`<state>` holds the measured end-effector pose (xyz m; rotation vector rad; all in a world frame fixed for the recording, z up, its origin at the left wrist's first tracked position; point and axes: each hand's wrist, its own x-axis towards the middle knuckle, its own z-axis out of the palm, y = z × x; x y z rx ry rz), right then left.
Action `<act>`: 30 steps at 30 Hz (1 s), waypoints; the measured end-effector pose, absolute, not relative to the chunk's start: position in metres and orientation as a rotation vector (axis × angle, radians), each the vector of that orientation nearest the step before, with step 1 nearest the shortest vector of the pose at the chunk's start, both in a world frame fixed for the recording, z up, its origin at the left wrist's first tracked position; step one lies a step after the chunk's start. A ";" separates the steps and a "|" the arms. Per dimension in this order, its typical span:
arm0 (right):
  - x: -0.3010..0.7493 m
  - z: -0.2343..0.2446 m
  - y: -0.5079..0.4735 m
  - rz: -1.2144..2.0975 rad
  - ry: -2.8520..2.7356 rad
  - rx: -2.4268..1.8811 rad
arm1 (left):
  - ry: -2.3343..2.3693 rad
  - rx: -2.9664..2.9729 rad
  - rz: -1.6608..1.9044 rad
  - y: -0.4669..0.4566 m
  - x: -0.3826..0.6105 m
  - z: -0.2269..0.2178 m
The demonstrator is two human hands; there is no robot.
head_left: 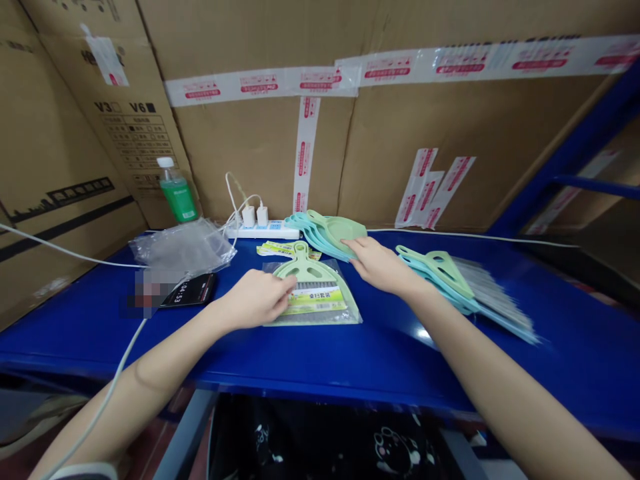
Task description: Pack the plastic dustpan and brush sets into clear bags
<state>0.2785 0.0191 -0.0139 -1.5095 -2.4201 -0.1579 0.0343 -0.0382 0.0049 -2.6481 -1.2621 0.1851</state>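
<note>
A green dustpan-and-brush set in a clear bag [316,291] lies in the middle of the blue table [320,363]. My left hand [257,298] rests on the bag's left edge with its fingers curled and pinched on it. My right hand [376,263] reaches forward, fingers stretched out, touching the near rim of a stack of green and blue dustpans [327,233] at the back. A row of small brushes [457,283] with green and blue handles lies to the right of my right wrist.
A white power strip [263,230] with two chargers sits at the back, next to a green bottle [176,190]. Clear plastic bags [183,247] and a black phone [193,291] lie at left. Printed labels [280,249] lie behind the bagged set. Cardboard boxes [400,133] wall the rear.
</note>
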 end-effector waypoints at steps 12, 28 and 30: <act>0.266 0.000 -0.005 0.464 -2.545 -1.487 | -1.038 -2.929 0.097 -0.038 0.035 -0.006; 0.267 -0.016 0.004 1.071 -2.208 -1.365 | -1.600 -2.362 0.341 -0.028 0.031 -0.002; 0.267 -0.016 0.004 1.082 -2.170 -1.286 | -1.603 -2.352 0.368 -0.028 0.031 -0.001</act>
